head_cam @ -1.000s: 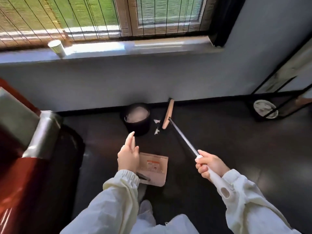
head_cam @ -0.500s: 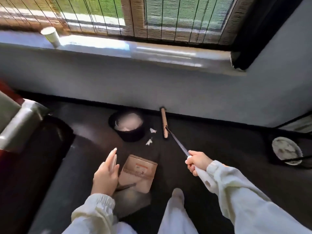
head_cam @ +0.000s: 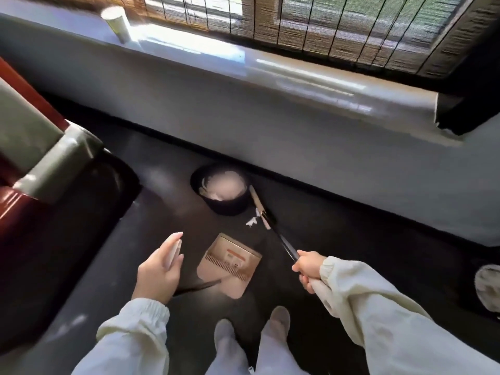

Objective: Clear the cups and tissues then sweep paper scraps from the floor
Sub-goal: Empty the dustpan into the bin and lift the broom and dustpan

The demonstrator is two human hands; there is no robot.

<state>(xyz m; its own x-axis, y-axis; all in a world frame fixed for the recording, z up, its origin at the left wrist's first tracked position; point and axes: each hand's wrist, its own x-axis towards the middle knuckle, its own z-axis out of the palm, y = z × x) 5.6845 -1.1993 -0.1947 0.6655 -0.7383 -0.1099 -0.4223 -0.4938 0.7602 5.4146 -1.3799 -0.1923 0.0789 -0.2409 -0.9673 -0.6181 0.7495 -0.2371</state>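
Note:
My right hand [head_cam: 308, 269] grips the broom handle [head_cam: 284, 244]. The wooden broom head [head_cam: 258, 205] lies on the dark floor beside a black waste bin [head_cam: 224, 192] with white tissues inside. Small white paper scraps [head_cam: 251, 221] lie just left of the broom head. My left hand [head_cam: 159, 269] holds the upright white handle of the tan dustpan [head_cam: 230, 262], which rests on the floor in front of my feet. A paper cup [head_cam: 117, 23] stands on the window sill at the upper left.
A red and grey seat [head_cam: 40, 158] stands at the left. The grey wall and window sill [head_cam: 297, 77] run across the back. Another bin with white contents [head_cam: 488, 289] sits at the right edge. My feet [head_cam: 251, 328] stand behind the dustpan.
The view has swung right and closer to the floor. The broom head has turned and slid towards the bin and scraps. Both hands keep their hold.

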